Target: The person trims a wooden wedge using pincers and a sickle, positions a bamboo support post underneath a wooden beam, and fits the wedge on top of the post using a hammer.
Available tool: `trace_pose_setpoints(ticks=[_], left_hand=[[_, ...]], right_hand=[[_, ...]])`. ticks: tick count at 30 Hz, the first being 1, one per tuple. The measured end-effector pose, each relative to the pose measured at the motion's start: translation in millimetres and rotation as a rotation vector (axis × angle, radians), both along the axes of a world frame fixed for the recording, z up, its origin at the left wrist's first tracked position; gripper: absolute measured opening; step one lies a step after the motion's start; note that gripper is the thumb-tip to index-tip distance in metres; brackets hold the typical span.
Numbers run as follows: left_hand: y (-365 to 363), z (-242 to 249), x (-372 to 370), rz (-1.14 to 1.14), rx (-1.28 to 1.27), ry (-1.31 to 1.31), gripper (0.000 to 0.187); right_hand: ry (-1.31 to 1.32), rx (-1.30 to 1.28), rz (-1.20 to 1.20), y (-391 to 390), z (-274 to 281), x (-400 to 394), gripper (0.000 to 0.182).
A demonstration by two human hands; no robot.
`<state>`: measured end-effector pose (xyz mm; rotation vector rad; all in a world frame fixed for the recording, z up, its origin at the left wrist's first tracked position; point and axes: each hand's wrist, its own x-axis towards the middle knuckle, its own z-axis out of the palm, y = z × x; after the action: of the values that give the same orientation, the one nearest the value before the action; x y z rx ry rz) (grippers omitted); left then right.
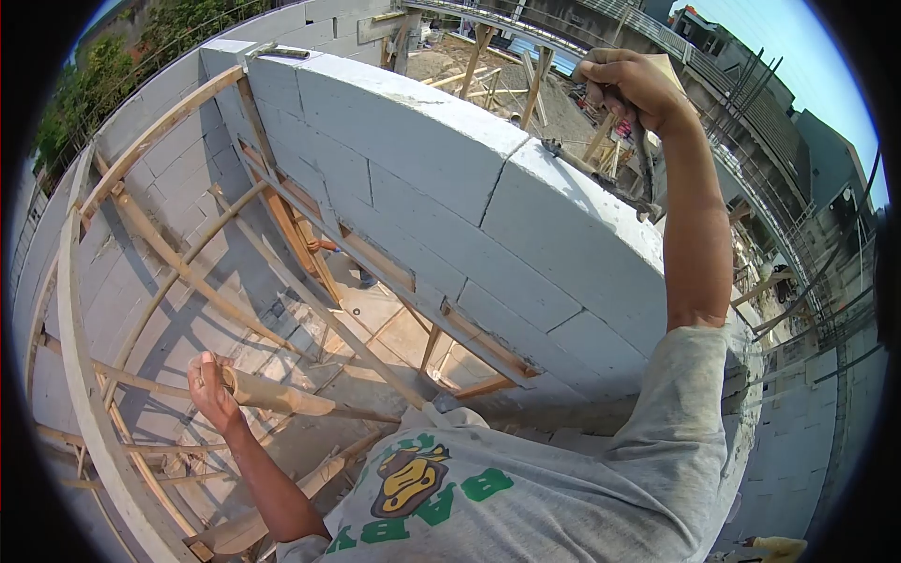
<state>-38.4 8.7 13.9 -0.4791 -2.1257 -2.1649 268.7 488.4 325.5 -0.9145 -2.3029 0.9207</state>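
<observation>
The person wears a light grey short-sleeved T-shirt (pixel 582 469), dusty and smudged, with green block letters and a yellow-and-brown emblem (pixel 409 480) printed on the chest. Both forearms are bare.

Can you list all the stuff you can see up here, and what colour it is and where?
block wall: one, pale grey, curving across the middle
wooden scaffold poles: many, light brown, left and below the wall
pole end: one, tan, at the left hand
trowel: one, dark metal, on top of the wall at the right
trees: a few, green, top left
buildings: several, grey, far right
sky: blue, top right
T-shirt: one, grey with green letters, bottom
left hand: one, gripping the pole end, lower left
right hand: one, closed on the trowel handle, top right
</observation>
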Motion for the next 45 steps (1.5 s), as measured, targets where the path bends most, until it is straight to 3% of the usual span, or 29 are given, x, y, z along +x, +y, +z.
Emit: trace_pose_setpoints(ticks=[3, 8, 10, 12, 22, 28, 34, 45], left_hand=[[4, 0, -3, -0.009, 0.044, -0.019, 0.025], [11, -7, -10, -0.056, 0.109, -0.056, 0.021], [10, -10, -13, -0.091, 0.131, -0.075, 0.019], [11, -11, -15, -0.089, 0.113, -0.054, 0.019], [28, -8, -24, -0.057, 0.067, -0.048, 0.022], [38, -10, -28, -0.032, 0.083, -0.108, 0.023], [49, -20, -43, -0.093, 0.092, -0.094, 0.024], [61, -11, -36, -0.184, 0.18, -0.192, 0.022]], right_hand=[[0.094, -0.183, -0.056, 39, -40, 7, 0.019], [-0.104, 0.165, -0.197, 48, -75, -21, 0.027], [-0.434, 0.549, -0.254, 60, -115, -38, 0.032], [-0.402, 0.758, -0.209, 49, -158, -38, 0.037], [-0.606, 0.698, -0.31, 6, -161, -29, 0.043], [-0.647, 0.635, -0.117, 14, -149, -16, 0.049], [-0.631, 0.674, -0.025, 17, -145, 0, 0.049], [-0.582, 0.765, -0.136, 12, -162, -1, 0.048]])
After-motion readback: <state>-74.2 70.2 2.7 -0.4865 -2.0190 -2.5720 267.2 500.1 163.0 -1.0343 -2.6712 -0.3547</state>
